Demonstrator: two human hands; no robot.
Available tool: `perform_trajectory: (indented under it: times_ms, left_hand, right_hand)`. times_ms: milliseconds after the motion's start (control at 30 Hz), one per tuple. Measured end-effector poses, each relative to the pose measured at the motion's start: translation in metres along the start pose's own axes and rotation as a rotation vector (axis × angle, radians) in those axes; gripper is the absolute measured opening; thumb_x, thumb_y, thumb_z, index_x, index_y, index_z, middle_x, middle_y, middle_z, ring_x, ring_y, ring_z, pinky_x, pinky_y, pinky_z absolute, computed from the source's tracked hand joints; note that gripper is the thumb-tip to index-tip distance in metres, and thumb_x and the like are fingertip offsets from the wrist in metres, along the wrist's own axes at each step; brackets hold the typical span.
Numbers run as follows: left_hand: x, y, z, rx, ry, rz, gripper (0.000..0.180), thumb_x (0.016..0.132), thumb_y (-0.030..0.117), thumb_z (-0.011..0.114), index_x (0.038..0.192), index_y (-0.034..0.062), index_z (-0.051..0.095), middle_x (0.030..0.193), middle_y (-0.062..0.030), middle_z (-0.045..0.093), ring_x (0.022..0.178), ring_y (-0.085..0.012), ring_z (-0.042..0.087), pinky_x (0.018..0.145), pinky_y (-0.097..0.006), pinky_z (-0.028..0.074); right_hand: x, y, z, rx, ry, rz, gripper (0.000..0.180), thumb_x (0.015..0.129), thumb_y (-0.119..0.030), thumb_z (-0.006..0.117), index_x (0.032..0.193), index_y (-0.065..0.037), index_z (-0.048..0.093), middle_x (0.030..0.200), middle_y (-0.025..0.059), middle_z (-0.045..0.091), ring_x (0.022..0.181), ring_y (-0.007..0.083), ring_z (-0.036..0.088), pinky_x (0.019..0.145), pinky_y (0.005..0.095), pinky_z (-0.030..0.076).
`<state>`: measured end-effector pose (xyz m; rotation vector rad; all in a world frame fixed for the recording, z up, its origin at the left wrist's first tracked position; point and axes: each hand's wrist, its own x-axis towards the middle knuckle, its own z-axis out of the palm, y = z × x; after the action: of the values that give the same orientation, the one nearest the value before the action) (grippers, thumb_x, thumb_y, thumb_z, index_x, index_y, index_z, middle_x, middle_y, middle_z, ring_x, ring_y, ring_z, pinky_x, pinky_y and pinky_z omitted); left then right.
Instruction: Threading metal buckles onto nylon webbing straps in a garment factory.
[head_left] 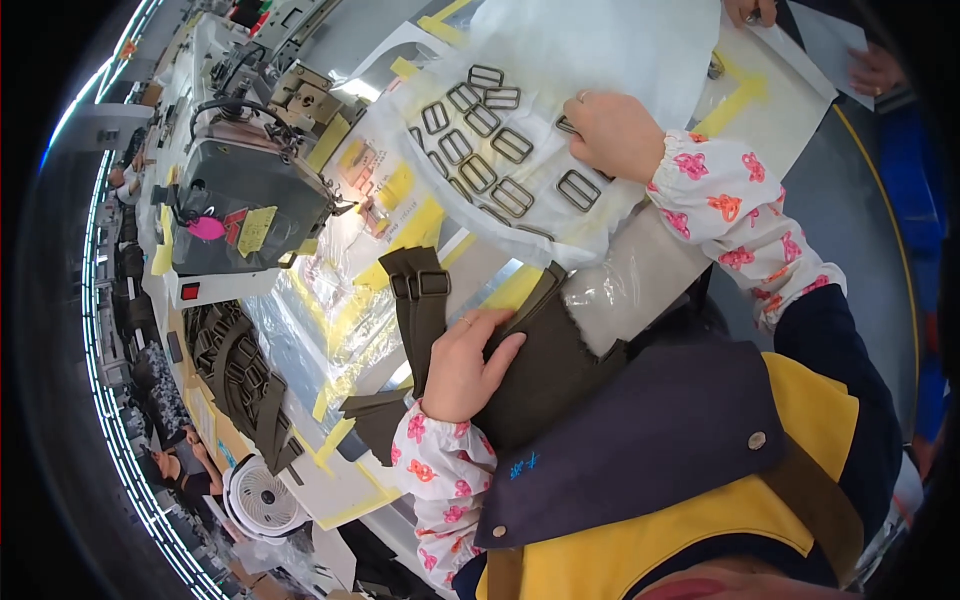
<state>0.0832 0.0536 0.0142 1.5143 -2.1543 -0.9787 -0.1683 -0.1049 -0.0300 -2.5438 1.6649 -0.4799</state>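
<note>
Head view | left hand: thumb spread from fingers, resting on dark olive fabric pieces | right hand: fingers curled beside dark metal rectangular slide buckles on white sheeting; pinch cannot be told.

Blue handwriting — dark apron; writing — yellow note

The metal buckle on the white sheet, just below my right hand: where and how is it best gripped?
Probably take the buckle by its two long outer bars, from above: it lies flat on the white sheet, apart from the other buckles.
</note>
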Motion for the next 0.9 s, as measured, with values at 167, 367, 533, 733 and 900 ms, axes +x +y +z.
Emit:
perform_trajectory:
  times_ms: [167,367,533,733,900]
  left_hand:
    - [0.007,-0.014,-0.003,-0.114,-0.105,-0.1,0.022,0.075,0.015,0.067,0.093,0.003,0.062,0.077,-0.009,0.059,0.064,-0.018,0.059,0.06,-0.027,0.046]
    - [0.004,-0.024,-0.003,-0.229,-0.091,-0.084,0.021,0.08,0.019,0.063,0.094,0.0024,0.063,0.074,-0.011,0.062,0.06,-0.0171,0.058,0.056,-0.028,0.045]
    - [0.01,-0.024,0.0,-0.124,-0.032,-0.104,0.016,0.08,0.015,0.06,0.09,0.0028,0.063,0.071,-0.0151,0.059,0.057,-0.0247,0.058,0.055,-0.03,0.045]
    - [0.008,-0.01,0.006,0.25,0.28,0.103,0.012,0.08,0.007,0.055,0.09,0.0036,0.059,0.071,-0.0137,0.059,0.063,-0.0317,0.057,0.056,-0.037,0.044]
    - [-0.003,-0.019,-0.006,-0.166,0.553,-0.08,0.012,0.086,0.008,0.051,0.094,0.0006,0.055,0.076,-0.0092,0.059,0.066,-0.0176,0.055,0.061,-0.026,0.043]
  right_hand:
    - [-0.001,0.009,-0.009,-0.007,0.169,-0.074,0.011,0.07,-0.012,0.06,0.074,-0.003,0.056,0.07,0.0101,0.053,0.064,0.0279,0.055,0.058,0.0371,0.045]
    - [0.022,0.005,-0.036,0.305,0.397,-0.19,0.011,0.075,-0.01,0.058,0.084,-0.006,0.062,0.068,0.0073,0.057,0.056,0.0225,0.055,0.052,0.0326,0.043]
    - [0.125,0.063,-0.067,0.58,0.45,0.066,0.019,0.081,-0.011,0.052,0.095,-0.003,0.061,0.071,0.0047,0.06,0.054,0.0079,0.053,0.051,0.0217,0.042]
    - [0.076,-0.004,-0.06,0.92,0.229,-0.191,0.018,0.082,-0.011,0.052,0.095,0.0,0.06,0.072,0.0019,0.06,0.055,0.0068,0.051,0.052,0.0203,0.043]
    - [0.0,-0.064,-0.042,1.271,-0.302,-0.058,0.012,0.084,-0.006,0.052,0.094,0.0,0.056,0.073,0.0015,0.057,0.059,0.0043,0.05,0.053,0.0181,0.041]
